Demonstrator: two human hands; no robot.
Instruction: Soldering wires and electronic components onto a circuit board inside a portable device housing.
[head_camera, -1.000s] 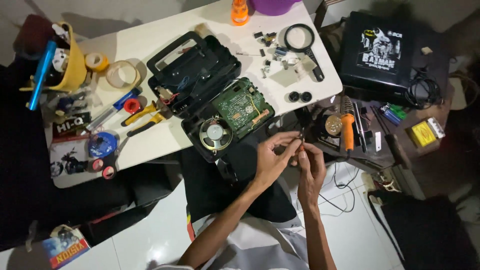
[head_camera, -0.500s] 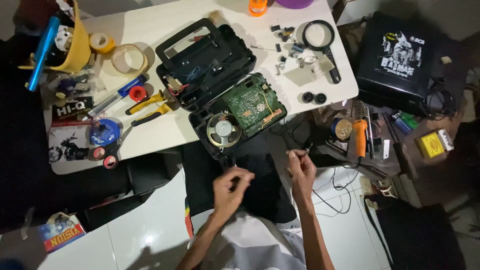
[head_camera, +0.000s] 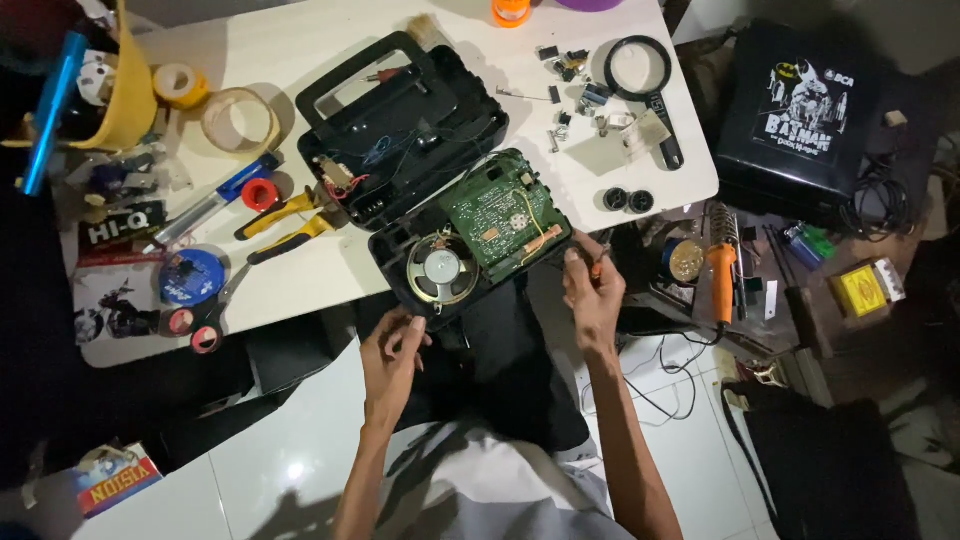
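An opened radio (head_camera: 470, 250) lies at the near edge of a white table (head_camera: 300, 280). Its black plastic shell is split in two: the back half (head_camera: 400, 125), with a moulded handle, lies farther up, and the front half hangs slightly over the edge. Inside sit a round speaker (head_camera: 442, 270) with a shiny metal centre and a green circuit board (head_camera: 505, 215), flat and rectangular, with thin wires running to the back half.

The left hand (head_camera: 392, 355) rests at the shell's near corner just below the speaker, fingers curled loosely against the plastic; I cannot tell whether it grips anything. The right hand (head_camera: 594, 295) is beside the board's right corner, fingers pinched narrow on a small orange-tipped thing, too small to name.

Left of the radio lie yellow-handled pliers (head_camera: 285, 225), a red tape roll (head_camera: 260, 193) and a wide translucent tape ring (head_camera: 240, 120). Up right are small metal parts (head_camera: 585, 95) and a round magnifier (head_camera: 640, 75). An orange-handled soldering iron (head_camera: 722, 275) rests on a lower cluttered surface to the right, beside a black box (head_camera: 800, 120).
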